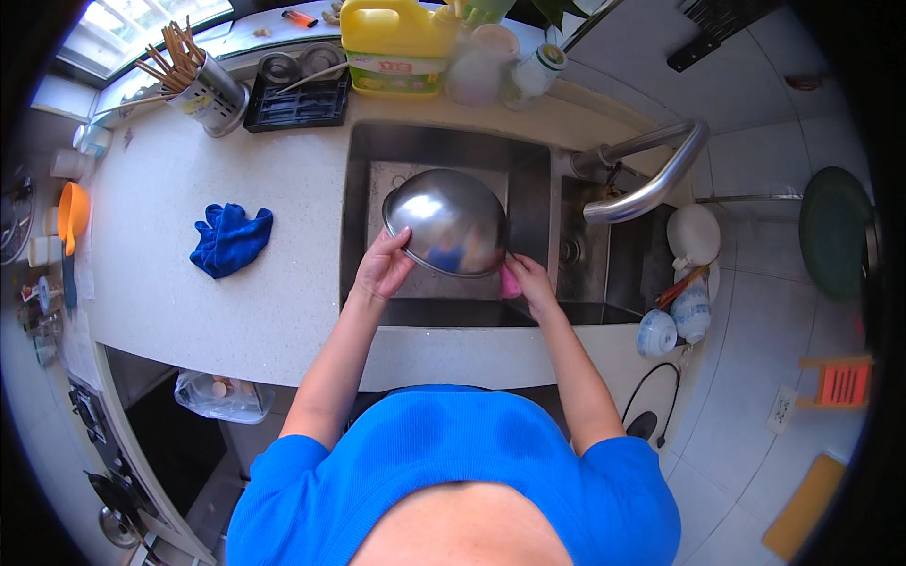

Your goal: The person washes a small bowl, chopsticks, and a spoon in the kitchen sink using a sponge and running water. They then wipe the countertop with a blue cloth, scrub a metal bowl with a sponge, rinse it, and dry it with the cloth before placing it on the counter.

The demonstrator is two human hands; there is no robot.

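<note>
A shiny metal bowl (448,215) is held over the left basin of the steel sink (444,313), its rounded outside facing up. My left hand (385,266) is closed on the bowl's near left rim, thumb on the outer surface. At the bowl's right edge, my right hand (534,283) is closed on a pink cloth (510,281). Those fingers are partly hidden, and I cannot tell how firmly they also grip the rim. What lies inside the bowl is turned from view.
A curved faucet (651,189) reaches over the smaller right basin. Left on the counter (160,283) lies a crumpled blue cloth (231,241). Behind stand a chopstick holder (209,99), a black tray (300,102) and a yellow jug (396,47). Bowls (656,333) and a white mug (694,236) are at right.
</note>
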